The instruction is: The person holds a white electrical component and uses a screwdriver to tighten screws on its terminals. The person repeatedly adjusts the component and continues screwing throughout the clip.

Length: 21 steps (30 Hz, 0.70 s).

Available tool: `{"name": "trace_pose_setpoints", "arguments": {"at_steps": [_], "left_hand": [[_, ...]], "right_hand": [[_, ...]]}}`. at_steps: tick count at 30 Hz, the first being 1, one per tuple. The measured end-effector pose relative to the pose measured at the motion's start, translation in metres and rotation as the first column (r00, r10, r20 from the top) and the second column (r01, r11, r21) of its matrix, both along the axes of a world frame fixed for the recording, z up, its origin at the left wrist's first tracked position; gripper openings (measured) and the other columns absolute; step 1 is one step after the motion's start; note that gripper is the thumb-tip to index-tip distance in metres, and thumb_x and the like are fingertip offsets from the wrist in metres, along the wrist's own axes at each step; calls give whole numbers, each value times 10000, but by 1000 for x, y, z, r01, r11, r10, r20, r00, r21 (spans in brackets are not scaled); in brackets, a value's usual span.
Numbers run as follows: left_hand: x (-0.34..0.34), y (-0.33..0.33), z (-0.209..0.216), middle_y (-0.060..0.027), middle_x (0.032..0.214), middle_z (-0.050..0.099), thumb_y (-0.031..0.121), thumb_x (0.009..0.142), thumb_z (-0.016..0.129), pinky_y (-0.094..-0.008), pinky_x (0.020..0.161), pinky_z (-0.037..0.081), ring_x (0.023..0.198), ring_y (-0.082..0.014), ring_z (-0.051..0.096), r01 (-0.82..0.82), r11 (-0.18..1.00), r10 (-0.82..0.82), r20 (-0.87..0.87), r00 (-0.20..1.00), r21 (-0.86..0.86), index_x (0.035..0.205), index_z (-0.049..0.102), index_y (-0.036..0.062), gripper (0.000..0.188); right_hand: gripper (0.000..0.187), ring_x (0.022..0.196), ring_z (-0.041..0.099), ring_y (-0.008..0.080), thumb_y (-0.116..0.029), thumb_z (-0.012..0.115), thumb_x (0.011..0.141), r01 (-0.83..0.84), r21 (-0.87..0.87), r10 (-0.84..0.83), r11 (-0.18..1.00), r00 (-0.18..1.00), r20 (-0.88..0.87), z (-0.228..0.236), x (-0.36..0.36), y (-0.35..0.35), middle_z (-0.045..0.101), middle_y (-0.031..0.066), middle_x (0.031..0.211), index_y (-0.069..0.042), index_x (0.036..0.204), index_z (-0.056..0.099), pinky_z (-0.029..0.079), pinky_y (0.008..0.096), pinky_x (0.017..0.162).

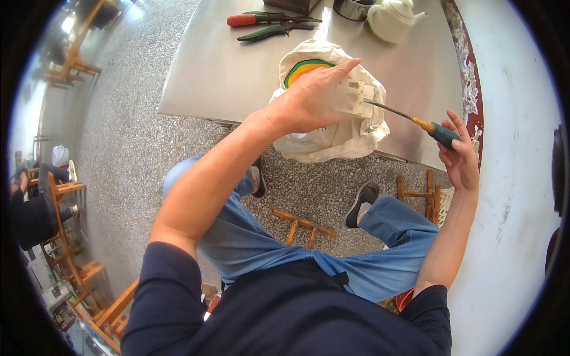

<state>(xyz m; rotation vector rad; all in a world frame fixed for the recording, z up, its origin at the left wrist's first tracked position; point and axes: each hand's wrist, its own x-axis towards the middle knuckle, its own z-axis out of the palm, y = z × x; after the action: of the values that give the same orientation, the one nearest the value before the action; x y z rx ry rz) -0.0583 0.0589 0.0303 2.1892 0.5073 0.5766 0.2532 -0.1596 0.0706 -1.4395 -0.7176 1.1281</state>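
My left hand [306, 99] closes around a cream plastic block [358, 102] with small slots and metal-looking parts, perhaps an electrical fitting; the hand covers much of it. Beneath it, a crumpled off-white cloth bag [323, 147] with a rainbow-like print lies over the table's near edge. My right hand [462, 155] grips the dark green handle of a screwdriver [440, 133], its fingertips on the end and some fingers lifted. The shaft points left, with its tip at the right side of the block.
On the metal table [208, 77] lie pliers [270, 26] with red and green handles. A white teapot [395, 21], a metal cup [354, 8] and a dark box [294, 5] stand behind. A white wall [510, 196] rises at right; wooden stools [303, 223] stand below.
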Motion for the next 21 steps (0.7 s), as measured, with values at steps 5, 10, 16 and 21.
{"name": "trace_pose_setpoints", "arguments": {"at_steps": [5, 10, 16, 21], "left_hand": [[0, 0, 2, -163, 1229, 642, 142, 775, 863, -374, 940, 555, 1090, -293, 643, -5, 1000, 5, -16, 1000, 19, 1595, 330, 100, 978], [0, -1, 4, -171, 1224, 643, 149, 776, 862, -377, 945, 552, 1090, -297, 643, -10, 1000, 10, -26, 1000, 18, 1594, 334, 105, 975], [1, -2, 6, -179, 1228, 645, 149, 774, 861, -395, 967, 540, 1121, -323, 639, -10, 1000, 11, -32, 999, 27, 1593, 333, 102, 976], [-1, -2, 5, -186, 1230, 649, 151, 774, 854, -417, 1031, 497, 1167, -348, 620, -4, 998, 5, -14, 1000, 56, 1591, 329, 86, 974]], "right_hand": [[781, 744, 539, 79, -218, 706, 900, 39, 10, -40, 999, 998, 50, 2, -1, 0, 570, 59, 1118, 3, 1564, 358, 379, 189, 535], [623, 657, 513, 70, -256, 671, 994, 90, -2, -89, 996, 988, 125, -2, 8, -2, 606, 19, 892, 13, 1506, 439, 372, 199, 522], [479, 668, 520, 74, -253, 607, 1054, 200, -75, -190, 977, 974, 123, -11, 9, 6, 629, 42, 932, 29, 1431, 514, 380, 217, 515], [468, 704, 537, 75, -248, 603, 1056, 154, 2, -154, 988, 988, -29, -1, -8, 10, 635, 80, 1044, 31, 1421, 517, 390, 205, 521]]}}
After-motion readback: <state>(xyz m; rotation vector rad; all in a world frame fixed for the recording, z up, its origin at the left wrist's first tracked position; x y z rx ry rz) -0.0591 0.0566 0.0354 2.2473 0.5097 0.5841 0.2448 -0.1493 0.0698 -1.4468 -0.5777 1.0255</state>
